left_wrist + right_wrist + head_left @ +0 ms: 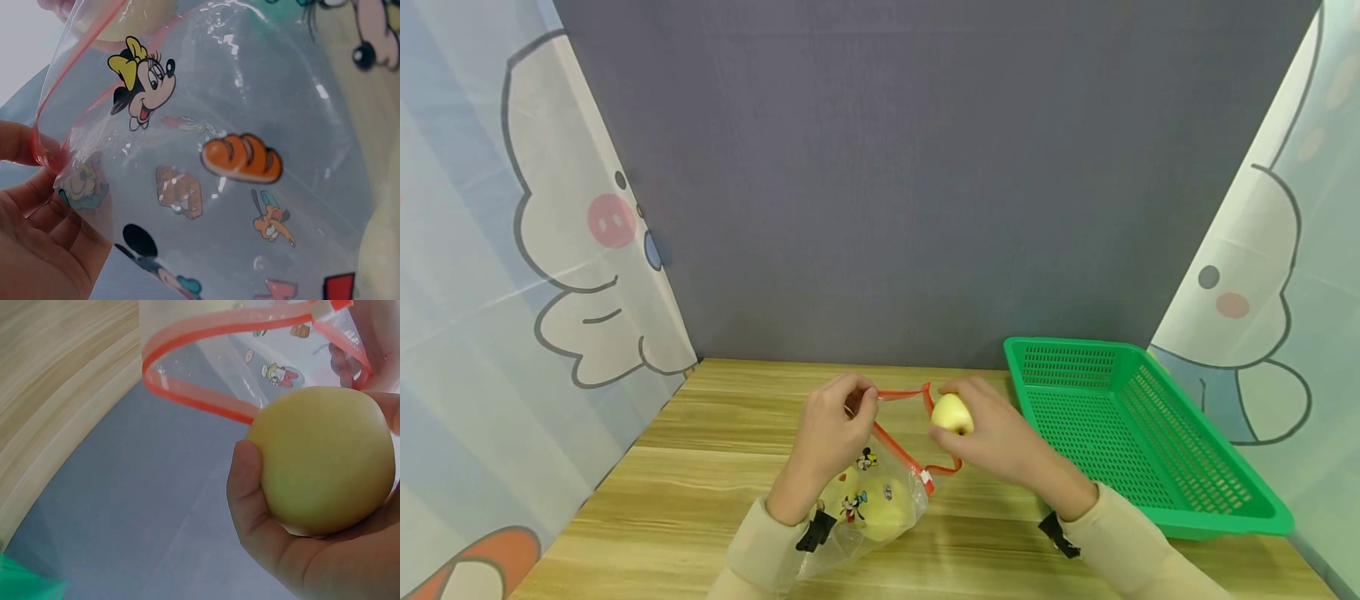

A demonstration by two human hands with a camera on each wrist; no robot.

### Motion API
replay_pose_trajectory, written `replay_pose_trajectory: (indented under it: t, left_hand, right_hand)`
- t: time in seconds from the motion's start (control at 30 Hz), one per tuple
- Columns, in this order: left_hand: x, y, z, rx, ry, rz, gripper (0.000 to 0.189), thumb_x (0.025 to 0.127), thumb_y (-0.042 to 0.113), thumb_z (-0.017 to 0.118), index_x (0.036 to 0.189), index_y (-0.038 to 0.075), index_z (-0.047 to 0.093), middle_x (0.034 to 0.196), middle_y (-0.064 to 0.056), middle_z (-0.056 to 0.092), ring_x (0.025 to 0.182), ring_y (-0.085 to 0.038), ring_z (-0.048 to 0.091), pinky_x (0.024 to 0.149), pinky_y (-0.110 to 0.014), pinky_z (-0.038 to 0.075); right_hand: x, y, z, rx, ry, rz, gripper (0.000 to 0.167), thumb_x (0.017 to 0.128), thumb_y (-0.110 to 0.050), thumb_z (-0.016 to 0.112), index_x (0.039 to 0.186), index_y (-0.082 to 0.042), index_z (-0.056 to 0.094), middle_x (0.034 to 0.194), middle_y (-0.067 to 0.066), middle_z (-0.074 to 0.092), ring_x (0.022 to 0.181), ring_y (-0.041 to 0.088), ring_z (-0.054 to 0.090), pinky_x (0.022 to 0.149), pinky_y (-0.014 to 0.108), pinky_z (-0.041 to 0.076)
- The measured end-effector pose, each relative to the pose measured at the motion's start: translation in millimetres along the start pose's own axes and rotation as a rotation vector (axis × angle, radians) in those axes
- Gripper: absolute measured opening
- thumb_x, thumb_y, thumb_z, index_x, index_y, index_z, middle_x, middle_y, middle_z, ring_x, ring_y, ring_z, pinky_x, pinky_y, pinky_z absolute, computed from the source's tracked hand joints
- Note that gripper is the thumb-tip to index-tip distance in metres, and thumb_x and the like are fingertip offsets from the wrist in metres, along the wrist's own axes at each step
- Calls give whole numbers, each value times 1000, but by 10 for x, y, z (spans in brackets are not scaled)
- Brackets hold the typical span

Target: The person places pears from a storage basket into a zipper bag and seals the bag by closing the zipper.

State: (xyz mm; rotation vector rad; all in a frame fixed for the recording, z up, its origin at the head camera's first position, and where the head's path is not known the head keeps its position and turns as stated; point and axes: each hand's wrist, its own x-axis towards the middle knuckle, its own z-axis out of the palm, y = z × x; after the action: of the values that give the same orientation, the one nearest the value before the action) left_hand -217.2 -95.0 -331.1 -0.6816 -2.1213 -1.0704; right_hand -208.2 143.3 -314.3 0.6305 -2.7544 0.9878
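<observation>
A clear zip bag (901, 447) with cartoon prints and a red zip edge slants over the wooden table, its mouth spread wide. Several yellow-green apples (880, 508) show through its lower part. My left hand (829, 429) pinches the red edge on the left side of the mouth; the left wrist view shows thumb and finger on the red strip (47, 147). In my right hand (1000, 433) is a yellow apple (325, 459), gripped between thumb and fingers beside the right side of the mouth. The white slider (322, 309) sits at one corner of the zip.
A green plastic basket (1213, 437) with slotted walls stands on the table (715, 475) to the right, close to my right forearm. Behind the table hangs a dark grey backdrop (865, 183), with cartoon-printed curtains (467, 275) at both sides.
</observation>
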Motion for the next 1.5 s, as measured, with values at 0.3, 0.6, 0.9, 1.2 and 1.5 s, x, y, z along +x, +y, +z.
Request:
replay_pose_trajectory:
  t: [0.3, 0.6, 0.9, 1.2, 1.5]
  left_hand:
    - [1, 17, -12, 5, 1, -5, 14, 93, 2, 66, 85, 12, 70, 71, 10, 59, 59, -2, 53, 54, -23, 49]
    - [3, 7, -14, 7, 9, -1, 13, 92, 2, 66, 85, 12, 70, 71, 9, 60, 59, -2, 53, 54, -23, 49]
    - [3, 6, -8, 4, 7, 7, 12, 92, 1, 66, 85, 10, 70, 71, 8, 60, 59, -2, 54, 54, -23, 50]
    - [-1, -6, 6, 15, 0, 16, 9, 92, 0, 66, 85, 6, 70, 70, 7, 58, 58, -3, 52, 54, -23, 49]
    - [8, -16, -21, 8, -5, 0, 10, 93, 0, 65, 87, 5, 70, 71, 6, 60, 59, -3, 52, 54, -23, 50]
  right_hand:
    - [-19, -30, 92, 19, -13, -10, 49, 87, -36, 74, 126, -8, 61, 113, 5, 54, 73, 14, 52, 55, 28, 49]
    - [-41, -76, 205, 41, -29, -10, 49, 85, -34, 76, 127, -11, 62, 115, 3, 56, 79, 13, 53, 58, 28, 50]
    - [2, -92, 294, 48, -46, 9, 54, 88, -38, 74, 133, -12, 60, 121, 4, 56, 79, 13, 53, 59, 29, 50]
    - [99, -103, 356, 93, -51, 34, 68, 95, -51, 66, 147, -10, 51, 137, 8, 55, 100, 18, 59, 72, 35, 54]
    - [118, -81, 368, 113, -59, 9, 52, 100, -39, 64, 142, -8, 56, 138, 6, 56, 101, 19, 65, 85, 42, 56]
